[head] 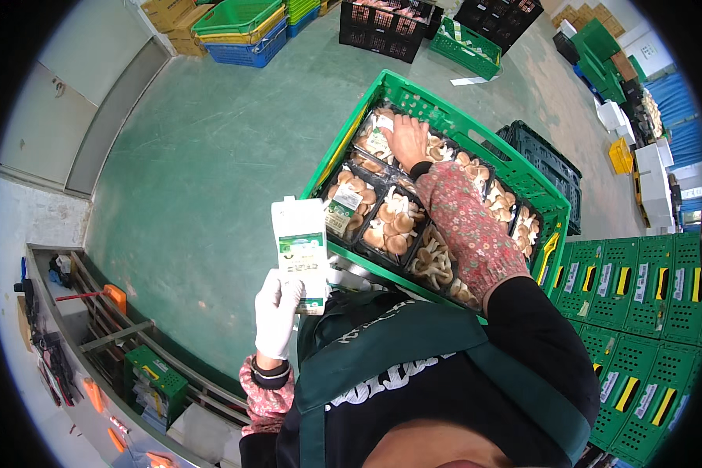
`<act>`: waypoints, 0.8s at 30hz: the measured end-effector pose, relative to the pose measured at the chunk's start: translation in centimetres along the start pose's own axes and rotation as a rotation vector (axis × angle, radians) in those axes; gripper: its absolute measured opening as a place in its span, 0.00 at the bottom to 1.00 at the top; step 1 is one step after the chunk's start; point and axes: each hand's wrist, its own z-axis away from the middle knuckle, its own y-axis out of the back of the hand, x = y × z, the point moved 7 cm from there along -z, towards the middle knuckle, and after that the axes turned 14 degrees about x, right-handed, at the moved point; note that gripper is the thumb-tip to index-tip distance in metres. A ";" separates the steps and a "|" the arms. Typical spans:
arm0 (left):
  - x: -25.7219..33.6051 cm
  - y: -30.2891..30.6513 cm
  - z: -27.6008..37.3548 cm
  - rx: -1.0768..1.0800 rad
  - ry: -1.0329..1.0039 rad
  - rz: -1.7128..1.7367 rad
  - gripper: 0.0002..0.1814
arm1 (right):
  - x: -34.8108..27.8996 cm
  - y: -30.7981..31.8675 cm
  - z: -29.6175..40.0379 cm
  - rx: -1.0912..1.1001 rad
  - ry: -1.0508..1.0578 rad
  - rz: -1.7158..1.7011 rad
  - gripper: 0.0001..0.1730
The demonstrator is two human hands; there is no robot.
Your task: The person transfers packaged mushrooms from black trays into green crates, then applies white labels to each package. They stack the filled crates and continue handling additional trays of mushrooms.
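Note:
In a white glove, my left hand (278,313) grips a strip of printed labels (300,245) on white backing, held left of a green plastic crate (474,117). Black trays of brown-capped mushrooms (393,225) under clear film fill the crate in rows. My bare right hand (408,140) reaches across it and presses on a label (379,137) on the tray in the far left corner. Another tray closer to me bears a label (342,207) too. My right sleeve covers part of the middle trays.
Stacked green crates (632,286) stand at the right. A dark folding crate (541,164) sits behind my crate. Farther off are black crates (383,29), a small green crate (467,48) and stacked baskets (243,35). A metal-framed bench (146,327) runs along the left.

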 end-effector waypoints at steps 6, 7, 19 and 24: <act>0.0 -3.4 -0.9 -0.142 -0.014 -0.033 0.10 | 1.2 4.6 0.3 0.080 -0.240 -0.279 0.33; -1.3 -3.3 -1.5 -0.078 -0.041 -0.057 0.10 | 1.2 5.7 0.3 0.043 -0.329 -0.577 0.30; 2.2 -11.3 -0.2 -0.181 -0.380 -0.049 0.12 | -6.4 27.8 6.0 0.016 0.116 -0.743 0.08; 0.6 -12.1 -0.2 -0.135 -0.194 -0.025 0.11 | -4.3 27.8 8.1 0.263 0.191 -0.693 0.08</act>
